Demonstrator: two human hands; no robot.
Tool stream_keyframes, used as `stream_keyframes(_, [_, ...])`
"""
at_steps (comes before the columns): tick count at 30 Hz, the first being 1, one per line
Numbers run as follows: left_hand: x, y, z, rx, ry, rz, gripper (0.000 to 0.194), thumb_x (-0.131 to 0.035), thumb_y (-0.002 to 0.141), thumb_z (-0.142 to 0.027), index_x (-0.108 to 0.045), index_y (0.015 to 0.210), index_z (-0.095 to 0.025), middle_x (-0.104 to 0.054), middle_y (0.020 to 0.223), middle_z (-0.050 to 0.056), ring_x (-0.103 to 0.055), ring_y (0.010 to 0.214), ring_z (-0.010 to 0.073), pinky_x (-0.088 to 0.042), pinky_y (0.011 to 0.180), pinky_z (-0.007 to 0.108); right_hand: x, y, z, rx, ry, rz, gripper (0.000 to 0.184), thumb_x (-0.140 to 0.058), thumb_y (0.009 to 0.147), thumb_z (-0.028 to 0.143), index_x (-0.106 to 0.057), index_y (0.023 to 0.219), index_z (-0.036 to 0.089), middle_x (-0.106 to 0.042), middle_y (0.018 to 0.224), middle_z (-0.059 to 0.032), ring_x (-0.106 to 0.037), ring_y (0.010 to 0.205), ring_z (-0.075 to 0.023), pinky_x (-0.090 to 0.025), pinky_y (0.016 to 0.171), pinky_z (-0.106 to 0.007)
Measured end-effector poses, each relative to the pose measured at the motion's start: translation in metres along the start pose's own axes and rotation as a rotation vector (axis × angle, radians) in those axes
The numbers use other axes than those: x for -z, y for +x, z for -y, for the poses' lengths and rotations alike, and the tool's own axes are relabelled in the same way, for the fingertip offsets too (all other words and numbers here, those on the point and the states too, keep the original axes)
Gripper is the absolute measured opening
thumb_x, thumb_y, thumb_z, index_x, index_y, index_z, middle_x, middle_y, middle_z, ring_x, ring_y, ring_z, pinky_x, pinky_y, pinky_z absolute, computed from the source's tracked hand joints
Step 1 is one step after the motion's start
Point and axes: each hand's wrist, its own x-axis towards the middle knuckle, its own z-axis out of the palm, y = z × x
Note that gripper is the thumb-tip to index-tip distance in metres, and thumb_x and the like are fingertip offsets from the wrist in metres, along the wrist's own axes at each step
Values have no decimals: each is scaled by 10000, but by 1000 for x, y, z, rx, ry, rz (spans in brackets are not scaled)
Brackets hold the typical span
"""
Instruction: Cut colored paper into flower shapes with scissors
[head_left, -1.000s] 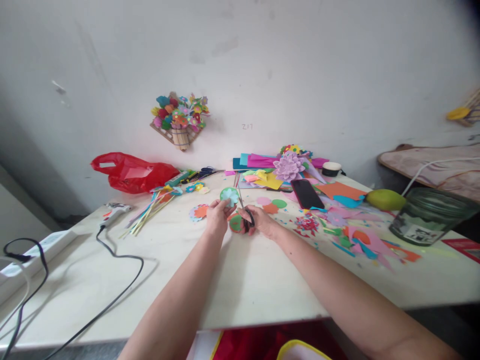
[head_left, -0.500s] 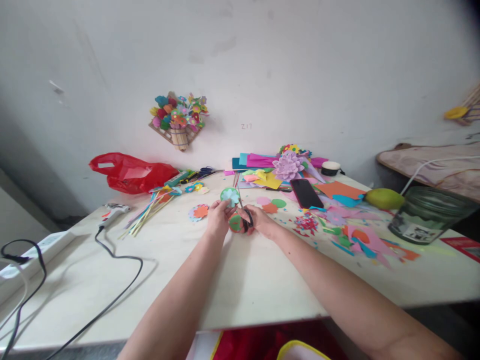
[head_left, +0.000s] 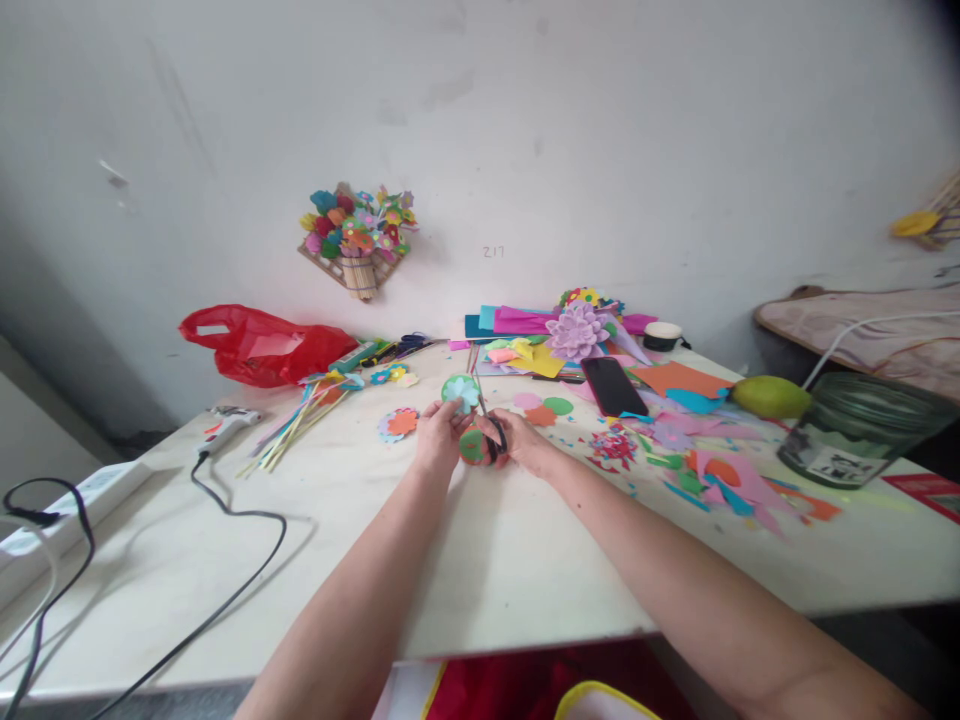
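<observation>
Near the middle of the table, my left hand point(head_left: 441, 430) is closed on a light blue flower cutout point(head_left: 460, 393), which lies over a green round piece point(head_left: 448, 381). My right hand point(head_left: 519, 443) grips black-handled scissors point(head_left: 496, 436), their blades pointing up and away beside the flower's right edge. Below the scissors, partly hidden by my fingers, is a green and orange round piece point(head_left: 472, 447). Orange and lilac flower cutouts point(head_left: 397, 425) lie left of my left hand. Pink, orange and green discs point(head_left: 556, 406) lie beyond my right hand.
On the left are a glue gun point(head_left: 229, 428) with its cord, a power strip point(head_left: 82, 500), thin sticks point(head_left: 289, 440) and a red plastic bag point(head_left: 274, 345). To the right are a phone point(head_left: 613, 387), colourful scraps point(head_left: 739, 485), a green fruit point(head_left: 770, 397) and a glass jar point(head_left: 844, 435).
Both hands stay in nearly the same place, with the flower cutout and scissors still held. The view has shifted very slightly.
</observation>
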Motion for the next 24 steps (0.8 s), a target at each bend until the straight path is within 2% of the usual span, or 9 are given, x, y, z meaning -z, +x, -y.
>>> stream_keyframes(13, [2,2,1,5,4,-11,178,-654,632,-92,-490,649,-160,-644,591,18,-651,551,138,-509,569,229,-2,-1,4,-3,-21,-23,318,-571,817,492,-511,824,180,-549,536,35,-551,444,-117,-383,357,-192])
stream_keyframes(24, [2,3,-1,18,-18,-31,194,-668,617,-74,-496,655,-156,-642,612,23,-664,573,151,-534,614,250,-2,0,4,-7,-10,-22,318,-620,779,474,-502,817,181,-533,522,51,-528,408,-99,-355,322,-175])
